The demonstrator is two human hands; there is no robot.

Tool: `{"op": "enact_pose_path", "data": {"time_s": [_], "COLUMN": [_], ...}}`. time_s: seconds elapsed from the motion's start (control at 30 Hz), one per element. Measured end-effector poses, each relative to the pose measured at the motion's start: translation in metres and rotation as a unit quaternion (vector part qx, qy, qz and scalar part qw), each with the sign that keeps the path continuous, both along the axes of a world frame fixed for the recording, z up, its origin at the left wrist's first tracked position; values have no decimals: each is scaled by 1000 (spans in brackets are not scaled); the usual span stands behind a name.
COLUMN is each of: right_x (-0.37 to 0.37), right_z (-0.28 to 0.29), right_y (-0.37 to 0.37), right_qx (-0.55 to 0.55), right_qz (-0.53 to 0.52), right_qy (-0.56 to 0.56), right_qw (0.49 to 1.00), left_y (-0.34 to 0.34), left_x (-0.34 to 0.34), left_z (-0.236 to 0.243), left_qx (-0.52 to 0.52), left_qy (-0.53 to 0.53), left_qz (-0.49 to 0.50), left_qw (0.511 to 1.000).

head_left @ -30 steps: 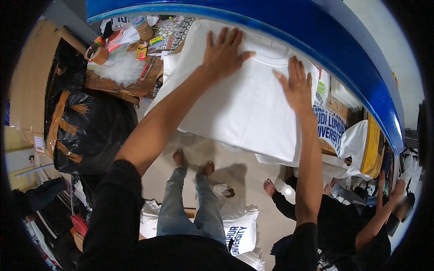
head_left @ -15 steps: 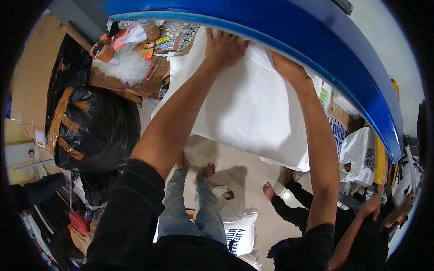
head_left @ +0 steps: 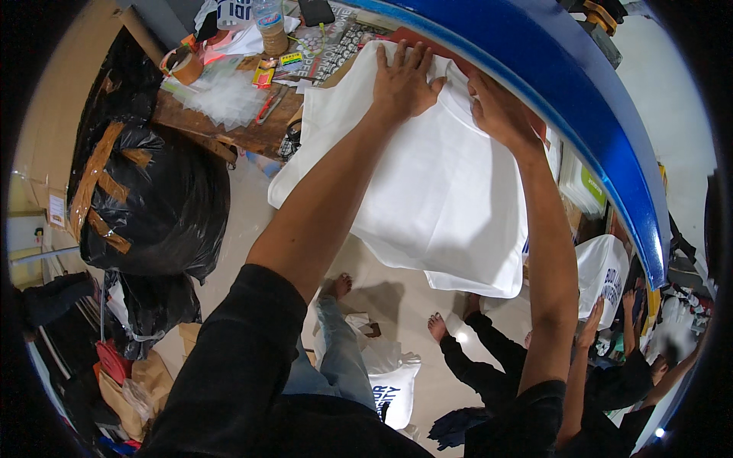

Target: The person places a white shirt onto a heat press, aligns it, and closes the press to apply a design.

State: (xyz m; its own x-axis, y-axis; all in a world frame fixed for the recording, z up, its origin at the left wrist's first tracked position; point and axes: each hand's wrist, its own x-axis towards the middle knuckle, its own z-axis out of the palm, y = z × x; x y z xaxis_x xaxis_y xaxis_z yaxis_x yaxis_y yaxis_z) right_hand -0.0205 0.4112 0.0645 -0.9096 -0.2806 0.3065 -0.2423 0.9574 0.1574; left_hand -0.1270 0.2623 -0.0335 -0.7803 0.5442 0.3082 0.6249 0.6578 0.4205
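Observation:
A plain white cloth piece (head_left: 435, 191) with a seam curving near its top lies over a reddish-brown board (head_left: 439, 47) and hangs down toward me. I cannot tell whether it is a shirt or a bag. My left hand (head_left: 405, 84) rests flat on its upper part, fingers spread and thumb out. On the upper right edge lies my right hand (head_left: 500, 107), fingers stretched forward and thumb apart; it is close to a large blue curved machine part (head_left: 534, 53) that arches overhead.
To the left, a wooden table (head_left: 248, 137) carries a tape roll (head_left: 185, 67), a bottle (head_left: 271, 30) and a red cutter (head_left: 269, 107). A bulging black plastic bundle (head_left: 156, 206) stands beside it. Printed white bags (head_left: 599, 275) are at right, where another person's hand (head_left: 589, 324) shows.
Both hands have drawn slightly back from under the blue part, the right hand's fingers now showing. The cloth's top edge and the board under it have come into view.

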Motion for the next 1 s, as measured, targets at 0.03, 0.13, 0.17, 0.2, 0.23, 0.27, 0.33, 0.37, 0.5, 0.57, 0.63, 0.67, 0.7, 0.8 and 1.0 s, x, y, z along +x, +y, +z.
{"op": "enact_pose_path", "data": {"time_s": [0.03,0.13,0.17,0.2,0.23,0.27,0.33,0.37,0.5,0.57,0.63,0.67,0.7,0.8,1.0], "right_x": [4,4,0,-4,-5,-7,-8,-9,-14,-11,-7,-8,-9,-14,2], "right_z": [12,21,17,13,5,-6,-23,-26,-30,-51,-76,-81,-87,-94,-67], "right_y": [-20,-13,-5,2,10,18,25,26,10,32,57,61,64,66,34], "right_qx": [-17,21,29,38,34,29,17,19,43,49,56,57,58,55,-46], "right_qz": [-30,-10,-1,9,-5,-19,-43,-73,-170,-137,-106,-96,-86,-82,-52], "right_qy": [-25,-40,-33,-27,-19,-10,8,-7,-68,-2,62,81,101,123,136], "right_qw": [999,999,999,999,999,999,999,997,982,989,991,990,990,988,988], "left_y": [-3,-1,-1,-2,0,1,1,0,-8,-6,-1,-1,-1,-2,-4], "left_x": [-2,-1,-1,-1,1,3,6,6,3,3,4,5,6,4,6], "left_z": [-3,-2,-1,-1,1,3,6,8,6,6,7,7,7,7,6], "left_qx": [5,30,29,24,22,17,7,3,-26,-13,-4,-2,-1,12,32], "left_qy": [-1,-9,-8,-8,-8,-7,-9,-11,-6,-4,-7,-10,-13,-16,-12], "left_qz": [5,-1,1,4,3,3,4,4,19,20,14,13,12,6,-10], "left_qw": [1000,1000,1000,1000,1000,1000,1000,1000,999,1000,1000,1000,1000,1000,999]}}
